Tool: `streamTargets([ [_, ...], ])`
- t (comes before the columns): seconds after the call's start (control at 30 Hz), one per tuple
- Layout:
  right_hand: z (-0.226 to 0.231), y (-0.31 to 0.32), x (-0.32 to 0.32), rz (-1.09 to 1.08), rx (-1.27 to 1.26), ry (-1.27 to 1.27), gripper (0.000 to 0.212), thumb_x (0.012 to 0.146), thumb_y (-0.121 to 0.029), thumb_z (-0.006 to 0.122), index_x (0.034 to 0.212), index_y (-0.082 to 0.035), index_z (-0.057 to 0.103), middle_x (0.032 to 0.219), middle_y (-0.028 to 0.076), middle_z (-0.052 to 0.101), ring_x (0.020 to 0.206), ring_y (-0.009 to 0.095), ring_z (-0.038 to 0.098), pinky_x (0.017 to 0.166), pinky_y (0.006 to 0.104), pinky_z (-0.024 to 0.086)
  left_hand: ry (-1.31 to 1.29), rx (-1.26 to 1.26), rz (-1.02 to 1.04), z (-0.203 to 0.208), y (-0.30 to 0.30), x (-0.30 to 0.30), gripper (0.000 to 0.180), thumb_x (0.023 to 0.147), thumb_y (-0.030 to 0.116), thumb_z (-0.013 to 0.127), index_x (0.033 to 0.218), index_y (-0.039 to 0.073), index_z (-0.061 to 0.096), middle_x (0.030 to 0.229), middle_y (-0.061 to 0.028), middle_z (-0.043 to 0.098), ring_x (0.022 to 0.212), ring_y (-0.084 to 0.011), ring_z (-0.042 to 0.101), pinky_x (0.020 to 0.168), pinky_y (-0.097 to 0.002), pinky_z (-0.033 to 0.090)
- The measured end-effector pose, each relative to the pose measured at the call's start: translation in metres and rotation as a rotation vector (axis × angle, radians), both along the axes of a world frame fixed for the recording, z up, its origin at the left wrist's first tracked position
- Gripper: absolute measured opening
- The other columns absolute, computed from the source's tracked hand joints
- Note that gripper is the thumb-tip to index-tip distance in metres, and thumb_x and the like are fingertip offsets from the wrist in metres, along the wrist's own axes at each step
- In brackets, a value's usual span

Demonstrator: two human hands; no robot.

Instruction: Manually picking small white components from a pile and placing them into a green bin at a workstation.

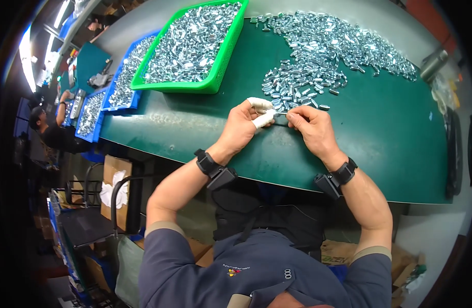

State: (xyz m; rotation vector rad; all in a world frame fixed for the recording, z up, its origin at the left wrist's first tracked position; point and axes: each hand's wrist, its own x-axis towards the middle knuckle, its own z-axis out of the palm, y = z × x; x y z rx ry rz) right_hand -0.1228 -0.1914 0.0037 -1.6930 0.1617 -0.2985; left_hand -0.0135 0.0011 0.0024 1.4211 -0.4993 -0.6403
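The person's left hand (238, 126) and right hand (315, 132) met above the green tabletop (392, 133), just on the near side of the spilled metal pieces. White finger covers (260, 104) wrapped the thumb and a finger of the left hand, and its grip was closed on a small metal piece (277, 114), mostly hidden by the fingertips. The right hand's grip was pinched, thumb against finger, on a thin rod-like part (282, 114) that pointed toward the left fingertips; whether it was joined to the small piece could not be told. Both forearms came in from below, each with a black wrist device (209, 163) strapped on.

Beyond the hands, a loose heap of shiny metal pieces (326, 46) spread across the far side of the tabletop and narrowed toward the fingers. To the left of the heap stood a bright green basket (214, 86) filled with similar pieces, and beside it blue trays (120, 108) held more. A grey cylinder (434, 65) was near the far right corner, and farther left a co-worker (64, 136) reached toward another work surface
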Motion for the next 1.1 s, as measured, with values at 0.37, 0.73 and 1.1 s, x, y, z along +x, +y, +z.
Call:
streamTargets([
  [0.37, 0.010, 0.002, -0.006, 0.122, -0.361, 0.117, 0.024, 0.102, -0.018, 0.066, 0.089, 0.001, 0.073, 0.071, 0.005, 0.066, 0.067, 0.011, 0.059, 0.059, 0.0277, 0.045, -0.149, 0.103, -0.179, 0.000, 0.007, 0.003, 0.019, 0.096, 0.006, 0.073, 0.114, 0.000, 0.070, 0.103, -0.0042, 0.074, 0.093, -0.0094, 0.068, 0.083, -0.0271, 0.057],
  [0.73, 0.022, -0.002, 0.005, 0.073, -0.368, -0.023, 0.016, 0.095, -0.013, 0.073, 0.089, 0.001, 0.070, 0.074, 0.009, 0.064, 0.062, 0.019, 0.059, 0.057, 0.0333, 0.045, -0.038, 0.098, -0.160, 0.006, 0.010, 0.005, 0.017, 0.095, 0.002, 0.074, 0.112, 0.000, 0.069, 0.109, -0.0078, 0.073, 0.101, -0.0131, 0.070, 0.088, -0.0298, 0.058],
  [1.1, 0.014, -0.009, 0.000, 0.233, -0.294, 0.040, 0.019, 0.100, -0.012, 0.065, 0.085, 0.001, 0.068, 0.073, 0.008, 0.065, 0.064, 0.017, 0.060, 0.060, 0.0316, 0.047, -0.190, 0.140, -0.205, 0.003, 0.010, 0.003, 0.018, 0.093, -0.004, 0.072, 0.110, -0.002, 0.068, 0.107, -0.0090, 0.071, 0.100, -0.0173, 0.070, 0.086, -0.0305, 0.058],
])
